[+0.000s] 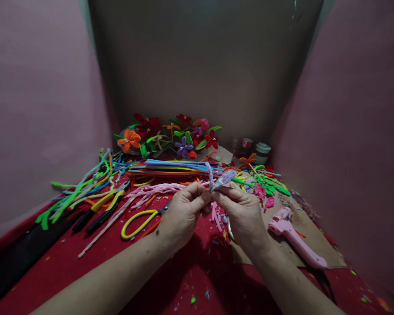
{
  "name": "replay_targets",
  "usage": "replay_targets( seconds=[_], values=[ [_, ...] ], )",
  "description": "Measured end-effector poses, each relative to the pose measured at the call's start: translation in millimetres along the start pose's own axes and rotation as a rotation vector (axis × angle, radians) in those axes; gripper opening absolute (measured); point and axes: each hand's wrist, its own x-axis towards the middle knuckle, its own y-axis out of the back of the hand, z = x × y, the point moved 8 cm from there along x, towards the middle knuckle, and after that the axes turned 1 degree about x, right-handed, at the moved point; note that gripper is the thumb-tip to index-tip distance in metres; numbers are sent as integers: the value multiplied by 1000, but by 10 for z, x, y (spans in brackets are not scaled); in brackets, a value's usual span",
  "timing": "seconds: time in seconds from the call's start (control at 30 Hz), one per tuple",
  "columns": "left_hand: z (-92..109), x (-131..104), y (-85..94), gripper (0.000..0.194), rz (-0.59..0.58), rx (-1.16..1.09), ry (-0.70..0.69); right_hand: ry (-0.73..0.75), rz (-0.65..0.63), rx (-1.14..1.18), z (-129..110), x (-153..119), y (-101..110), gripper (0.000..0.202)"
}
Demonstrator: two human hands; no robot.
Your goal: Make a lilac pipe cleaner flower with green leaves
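- Forearms (114, 280) cropped at bottom edge.
- Left hand (184, 214), right hand (243, 214): fingertips pinched together on purple fuzzy piece (226, 177), mid-frame above red cloth (55, 267); two-handed, probably for fine control. Pinch point hidden.
- Scissors (139, 224): blades mostly behind left hand.
- Glue gun (295, 240) on cardboard (318, 236), likely protecting cloth.
- Fuzzy flowers (130, 140) at back, likely kept out of the way; jar (263, 151) too dim to identify.

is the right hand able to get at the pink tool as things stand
Probably yes: the pink tool lies on the cardboard beside the right hand, with nothing seen on top or between. That hand is pinching the lavender piece, though, so it would likely have to let go first.
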Motion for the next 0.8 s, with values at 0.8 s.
replay_targets(
  seconds=[0.8],
  values=[
    [-161, 13, -34, 24, -133, -67, 246, -223, -53, 357, 334, 3, -27, 6]
  ],
)
